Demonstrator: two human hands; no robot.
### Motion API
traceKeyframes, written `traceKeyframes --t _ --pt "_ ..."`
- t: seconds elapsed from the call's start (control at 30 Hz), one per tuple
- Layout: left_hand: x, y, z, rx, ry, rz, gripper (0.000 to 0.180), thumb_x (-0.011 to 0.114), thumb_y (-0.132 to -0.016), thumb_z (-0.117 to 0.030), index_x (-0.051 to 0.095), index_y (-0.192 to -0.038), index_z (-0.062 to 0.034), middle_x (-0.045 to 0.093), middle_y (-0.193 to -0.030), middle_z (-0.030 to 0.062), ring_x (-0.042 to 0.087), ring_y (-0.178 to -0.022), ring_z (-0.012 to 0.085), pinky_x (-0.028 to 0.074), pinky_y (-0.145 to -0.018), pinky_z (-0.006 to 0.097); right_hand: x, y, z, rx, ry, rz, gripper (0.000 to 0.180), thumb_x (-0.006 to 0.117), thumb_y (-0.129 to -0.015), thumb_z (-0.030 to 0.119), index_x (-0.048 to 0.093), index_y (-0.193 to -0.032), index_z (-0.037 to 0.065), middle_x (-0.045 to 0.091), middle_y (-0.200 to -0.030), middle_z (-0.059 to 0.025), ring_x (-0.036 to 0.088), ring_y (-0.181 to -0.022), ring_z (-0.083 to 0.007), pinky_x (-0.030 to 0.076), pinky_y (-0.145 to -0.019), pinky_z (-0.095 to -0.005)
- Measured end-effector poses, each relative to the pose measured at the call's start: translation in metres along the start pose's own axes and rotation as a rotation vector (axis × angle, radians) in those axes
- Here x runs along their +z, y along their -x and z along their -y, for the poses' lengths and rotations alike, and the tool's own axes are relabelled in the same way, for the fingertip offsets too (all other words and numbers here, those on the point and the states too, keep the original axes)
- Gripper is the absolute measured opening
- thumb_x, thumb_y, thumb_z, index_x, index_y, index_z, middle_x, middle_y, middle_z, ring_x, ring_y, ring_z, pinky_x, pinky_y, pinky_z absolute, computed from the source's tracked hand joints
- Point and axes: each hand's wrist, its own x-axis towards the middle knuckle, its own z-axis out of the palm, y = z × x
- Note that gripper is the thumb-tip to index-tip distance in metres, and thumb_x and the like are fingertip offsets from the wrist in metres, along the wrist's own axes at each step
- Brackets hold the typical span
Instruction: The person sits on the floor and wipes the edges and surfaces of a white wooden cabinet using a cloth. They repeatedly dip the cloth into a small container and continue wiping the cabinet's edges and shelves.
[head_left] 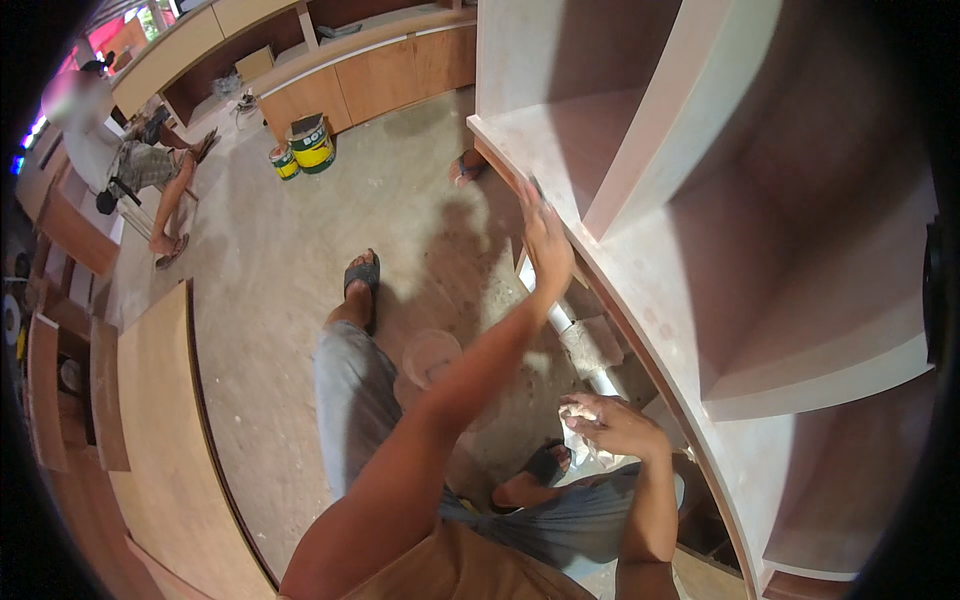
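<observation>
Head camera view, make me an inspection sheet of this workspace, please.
Surface: curved-front, pale-coated shelf unit, patchy finish.
Job's things: crumpled white sheet, cloth or paper unclear.
Clutter: large yellow-and-green cylindrical can and smaller matching can on bare, grey-brown floor.
Hands: bare left hand at the unit's front edge; bare right hand holding the sheet.
Cables: nothing clearly seen.
Surroundings: seated person in pale top; flat light-brown wooden panel.

The shelf unit (670,290) has a curved front edge, a patchy pinkish-white finish, and partitions dividing it into bays; brown edging runs beneath its rim. The crumpled off-white sheet (580,440), material unclear, is bunched beside this edge, apart from it.
</observation>
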Motion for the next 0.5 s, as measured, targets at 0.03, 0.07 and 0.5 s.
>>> traceKeyframes --t 0.03,0.07,0.5 --pt "-0.005 -0.03 0.008 -0.024 0.04 -0.034 0.057 0.032 -0.107 -0.025 0.022 -0.152 0.0083 0.021 -0.16 0.0273 0.025 -0.148 0.0382 0.021 -0.121 0.04 0.001 0.002 0.0 -0.011 -0.007 0.011 0.054 0.056 -0.099 0.045 0.055 -0.134 0.004 0.064 -0.125 -0.0219 0.061 -0.116 -0.0366 0.046 -0.099 -0.041" --pt "-0.019 -0.066 0.017 -0.1 0.048 -0.057 0.057 0.032 -0.107 -0.025 0.021 -0.152 0.0088 0.02 -0.16 0.0277 0.024 -0.148 0.0385 0.021 -0.121 0.04 0.003 0.004 0.002 -0.025 -0.021 0.032 0.055 0.055 -0.098 0.045 0.055 -0.134 0.004 0.064 -0.125 -0.0221 0.061 -0.116 -0.0368 0.046 -0.099 -0.0412" --pt "-0.019 -0.021 -0.008 -0.142 -0.01 0.017 0.061 0.029 -0.107 -0.032 0.016 -0.156 0.0014 0.009 -0.164 0.0231 0.01 -0.151 0.0409 0.008 -0.122 0.052 -0.005 0.027 -0.003 -0.049 -0.14 -0.057 0.047 0.058 -0.099 0.04 0.057 -0.132 0.007 0.068 -0.112 -0.0196 0.067 -0.1 -0.0301 0.05 -0.089 -0.0381"
